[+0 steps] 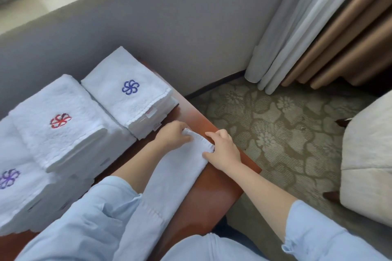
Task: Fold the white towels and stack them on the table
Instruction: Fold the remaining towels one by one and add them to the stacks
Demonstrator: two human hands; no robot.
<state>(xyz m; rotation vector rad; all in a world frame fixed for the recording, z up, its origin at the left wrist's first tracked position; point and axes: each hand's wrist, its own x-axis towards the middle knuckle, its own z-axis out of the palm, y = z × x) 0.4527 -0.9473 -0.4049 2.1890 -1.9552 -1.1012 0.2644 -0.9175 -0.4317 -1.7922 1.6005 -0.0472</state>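
My left hand had its fingers curled over the far left corner of the towel. My right hand pinched the far right corner, thumb on top of the cloth and forefinger reaching along the far hem. Whether my left thumb sat under the cloth, I could not tell.

I judged this to be the lengthwise fold, with the far end due to come back toward me. To do it well, both corners should rise together and level. The hem should stay taut between my hands so the middle did not sag. The end should land square on the near part, with the long edges matched before any pressing flat. An uneven lift would likely skew the strip and leave a crooked block.

The towel's far hem ran between my two hands, touching both. From there the narrow band stretched back toward my body, passed under my left forearm and lay along the brown table, near its right edge.

Just beyond my left hand stood the blue-crest stack, nearly touching my knuckles. The red-crest stack lay further left, and the purple-crest stack was nearest me on that side.
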